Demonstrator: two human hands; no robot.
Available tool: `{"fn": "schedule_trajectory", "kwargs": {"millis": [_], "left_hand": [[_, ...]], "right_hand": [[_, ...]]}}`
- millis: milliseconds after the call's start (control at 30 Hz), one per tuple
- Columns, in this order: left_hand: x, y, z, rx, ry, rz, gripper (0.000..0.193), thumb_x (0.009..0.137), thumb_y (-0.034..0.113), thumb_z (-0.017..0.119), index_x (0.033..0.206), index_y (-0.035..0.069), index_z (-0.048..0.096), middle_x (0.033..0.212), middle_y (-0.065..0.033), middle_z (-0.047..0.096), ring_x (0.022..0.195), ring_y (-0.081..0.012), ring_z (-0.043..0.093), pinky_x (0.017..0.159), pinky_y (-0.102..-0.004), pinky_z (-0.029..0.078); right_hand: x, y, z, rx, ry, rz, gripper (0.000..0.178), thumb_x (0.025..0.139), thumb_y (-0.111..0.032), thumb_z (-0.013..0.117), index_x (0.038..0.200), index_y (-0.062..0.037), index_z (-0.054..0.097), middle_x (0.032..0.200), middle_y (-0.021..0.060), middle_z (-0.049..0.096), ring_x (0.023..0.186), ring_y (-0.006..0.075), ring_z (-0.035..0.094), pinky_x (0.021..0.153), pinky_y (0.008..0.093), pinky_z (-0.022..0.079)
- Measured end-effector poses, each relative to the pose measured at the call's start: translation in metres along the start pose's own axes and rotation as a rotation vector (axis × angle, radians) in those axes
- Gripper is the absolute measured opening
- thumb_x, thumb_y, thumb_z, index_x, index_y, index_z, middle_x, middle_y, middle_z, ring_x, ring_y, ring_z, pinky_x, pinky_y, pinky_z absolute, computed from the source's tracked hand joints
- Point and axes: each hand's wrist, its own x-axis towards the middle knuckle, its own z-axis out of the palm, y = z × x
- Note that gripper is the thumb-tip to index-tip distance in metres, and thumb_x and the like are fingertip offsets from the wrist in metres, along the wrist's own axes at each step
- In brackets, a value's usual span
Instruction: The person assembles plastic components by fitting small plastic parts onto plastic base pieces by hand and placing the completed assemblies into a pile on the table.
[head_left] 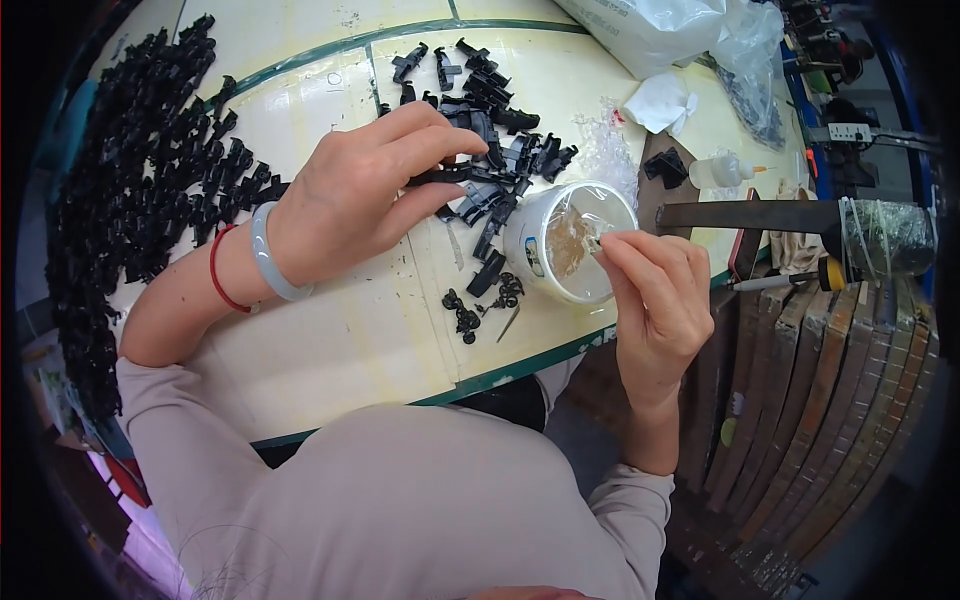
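At the table's middle, my left hand [365, 190] has its thumb and fingers closed around a slim black plastic part [440, 176]. Just beyond it lies a loose heap of black plastic parts [490, 90]. A white round tub [530, 235] stands tilted toward me near the front edge, with clear film and small light-brown contents in its mouth. Over the tub's right rim, my right hand [660, 300] pinches a tiny piece at its fingertips, too small to name. Beside the tub lie small black rings or coils [465, 318] and a thin metal pin [509, 323].
A large pile of black parts [120, 170] covers the left side. Clear plastic scraps [608, 150], a crumpled white tissue [660, 103], plastic bags [660, 35] and a small dropper bottle [722, 171] sit at the right. A metal arm [745, 216] juts in from the right.
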Motion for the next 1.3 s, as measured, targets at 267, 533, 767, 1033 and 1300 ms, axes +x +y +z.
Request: {"fn": "schedule_trajectory", "kwargs": {"millis": [267, 533, 767, 1033, 1300], "left_hand": [[-0.013, 0.008, -0.005, -0.435, -0.258, -0.46, 0.024, 0.077, 0.002, 0.071, 0.097, 0.0, 0.057, 0.082, 0.0002, 0.054, 0.059, -0.0058, 0.053, 0.054, -0.0173, 0.046], [-0.018, 0.013, -0.007, -0.914, -0.485, -0.772, 0.014, 0.092, 0.011, 0.054, 0.101, 0.001, 0.051, 0.092, -0.0066, 0.061, 0.069, -0.0088, 0.063, 0.054, -0.0169, 0.049], [-0.017, 0.017, -0.013, -1.318, -0.358, -0.864, 0.037, 0.097, 0.015, 0.044, 0.131, 0.0, 0.042, 0.111, -0.0127, 0.058, 0.099, -0.0184, 0.062, 0.085, -0.0269, 0.053], [-0.017, 0.014, -0.013, -1.252, -0.416, -0.841, 0.035, 0.087, 0.003, 0.06, 0.121, -0.002, 0.053, 0.106, -0.0086, 0.062, 0.097, -0.015, 0.062, 0.085, -0.0256, 0.052], [-0.017, 0.021, 0.017, -1.274, -0.542, -0.68, 0.024, 0.091, 0.003, 0.054, 0.115, -0.003, 0.053, 0.113, -0.0096, 0.061, 0.101, -0.0139, 0.061, 0.085, -0.0244, 0.049]], "right_hand": [[0.006, -0.006, -0.006, 0.056, -0.184, -0.018, 0.026, 0.061, 0.006, 0.072, 0.086, -0.0018, 0.068, 0.083, 0.0059, 0.064, 0.075, 0.023, 0.055, 0.065, 0.0306, 0.046], [0.006, -0.007, -0.003, 0.07, -0.171, 0.005, 0.023, 0.063, 0.006, 0.073, 0.084, -0.0015, 0.067, 0.082, 0.0068, 0.064, 0.073, 0.0238, 0.055, 0.065, 0.031, 0.046], [-0.005, -0.001, -0.02, 0.722, -0.007, 0.713, 0.016, 0.076, 0.005, 0.07, 0.092, 0.0027, 0.068, 0.088, 0.0092, 0.066, 0.075, 0.0077, 0.057, 0.063, 0.0179, 0.044], [-0.013, 0.008, -0.023, 1.008, -0.043, 0.833, 0.016, 0.083, -0.002, 0.066, 0.097, 0.0042, 0.065, 0.088, 0.0107, 0.065, 0.061, 0.0064, 0.049, 0.05, 0.0175, 0.035], [0.001, -0.001, 0.003, 0.039, -0.07, 0.065, 0.021, 0.066, 0.006, 0.072, 0.085, -0.0016, 0.067, 0.083, 0.0077, 0.065, 0.071, 0.0226, 0.057, 0.062, 0.0293, 0.046]]}}
